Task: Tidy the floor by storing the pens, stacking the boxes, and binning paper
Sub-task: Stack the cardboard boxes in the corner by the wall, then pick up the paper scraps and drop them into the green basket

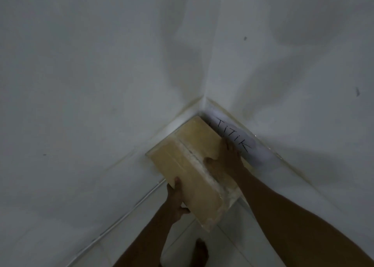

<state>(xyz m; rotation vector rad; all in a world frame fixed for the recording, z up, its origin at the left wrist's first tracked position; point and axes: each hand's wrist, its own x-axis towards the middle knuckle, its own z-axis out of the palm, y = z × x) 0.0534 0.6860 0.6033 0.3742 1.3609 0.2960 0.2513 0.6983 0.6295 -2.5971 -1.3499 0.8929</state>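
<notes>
Left fingers: I saw the left hand [178, 198] gripping the near left edge of the box [182, 165]. The thumb lay on top and the other fingers curled under the side.
Right fingers: The right hand [224, 159] held the right long side of the box. Its thumb lay on top by the tape line and its fingers went down over the side.
Where the box was: The brown box sat in the corner where the two white walls [101, 84] met. I could not tell if it rested on the floor.
Which way it pointed: Its long way ran from near me out to the corner. The tape line on top ran the same way.
Inside the box: The top was shut and taped, so I could not see inside.
Paper: A white paper [240, 143] with black letters "TITIK" lay along the foot of the right wall, just beside the box and the right fingers.
Edges: The far end was close to the corner, and the left wall was near the left side.
Open room: White floor tiles [232, 236] showed on my side of the box, and a bare foot [202, 250] stood there.
</notes>
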